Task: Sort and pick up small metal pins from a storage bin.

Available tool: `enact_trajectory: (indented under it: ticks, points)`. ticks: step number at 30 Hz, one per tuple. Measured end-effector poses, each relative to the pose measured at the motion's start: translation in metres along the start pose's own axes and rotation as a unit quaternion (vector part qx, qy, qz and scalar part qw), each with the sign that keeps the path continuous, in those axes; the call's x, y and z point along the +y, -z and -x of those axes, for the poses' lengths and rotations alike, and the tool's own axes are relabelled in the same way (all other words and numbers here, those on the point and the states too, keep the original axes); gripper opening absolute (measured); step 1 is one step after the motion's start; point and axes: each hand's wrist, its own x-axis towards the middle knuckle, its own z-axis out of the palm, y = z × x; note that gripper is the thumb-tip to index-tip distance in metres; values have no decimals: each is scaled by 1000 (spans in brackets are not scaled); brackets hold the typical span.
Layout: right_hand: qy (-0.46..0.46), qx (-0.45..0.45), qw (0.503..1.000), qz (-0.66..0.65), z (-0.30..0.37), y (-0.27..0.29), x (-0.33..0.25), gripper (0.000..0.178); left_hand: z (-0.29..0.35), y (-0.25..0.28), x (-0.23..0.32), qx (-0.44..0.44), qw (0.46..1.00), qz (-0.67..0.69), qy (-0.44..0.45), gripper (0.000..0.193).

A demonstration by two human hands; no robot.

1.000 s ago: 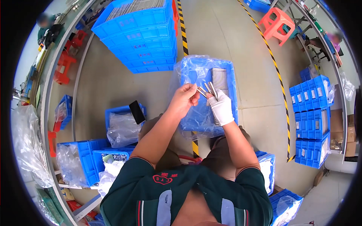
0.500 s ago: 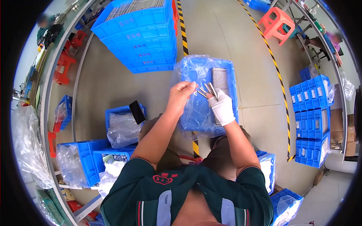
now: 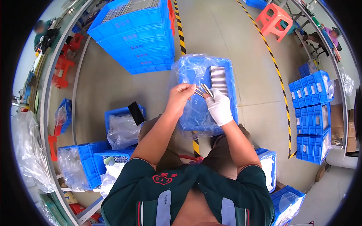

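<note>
My right hand (image 3: 220, 107), in a white glove with bare fingertips, is closed around several thin metal rods (image 3: 206, 90) that stick out beyond its fingers. Bare and pinched, my left hand (image 3: 181, 96) meets the near ends of these rods; whether its fingertips grip one rod or a smaller part is too fine to make out. Both hands are over a blue plastic crate (image 3: 233, 83) lined with clear plastic film (image 3: 187, 117). Along the crate's right side lies a neat row of metal rods (image 3: 218, 80).
Tall stacked blue crates (image 3: 151, 45) stand ahead on the left. A black phone (image 3: 136, 113) rests on a bagged crate (image 3: 110, 115) by my left knee. More stacked crates (image 3: 310, 119) and a red stool (image 3: 274, 22) are at right. People sit at both side benches.
My left fingertips have come up to the rods in my right hand; before, a gap lay between them. The view has shifted slightly.
</note>
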Motion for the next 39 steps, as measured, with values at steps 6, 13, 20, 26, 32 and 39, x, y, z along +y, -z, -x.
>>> enact_trajectory:
  ticks: [6, 13, 20, 26, 32, 39]
  points:
    - [-6, 0, 1000, 4, 0, 1, -2, 15, 2, 0, -3, -13, 999, -39, 3, 17]
    - [-88, -91, 979, -161, -5, 5, 6, 14, -5, 4, 12, 22, 999, -36, -13, 19]
    - [-192, -214, 890, -354, -5, 17, -1, 14, -7, 10, 5, -91, 995, 10, 31, 17]
    - [-236, -240, 813, -474, -4, 16, 9, 12, -7, 8, 8, -126, 991, -27, 35, 18]
    - [-222, -258, 839, -424, -3, 18, 8, 17, -4, 6, 24, -2, 999, -42, -34, 20]
    - [-204, -244, 896, -308, -3, 16, 2, 29, -5, 9, 4, -100, 993, -60, 9, 18]
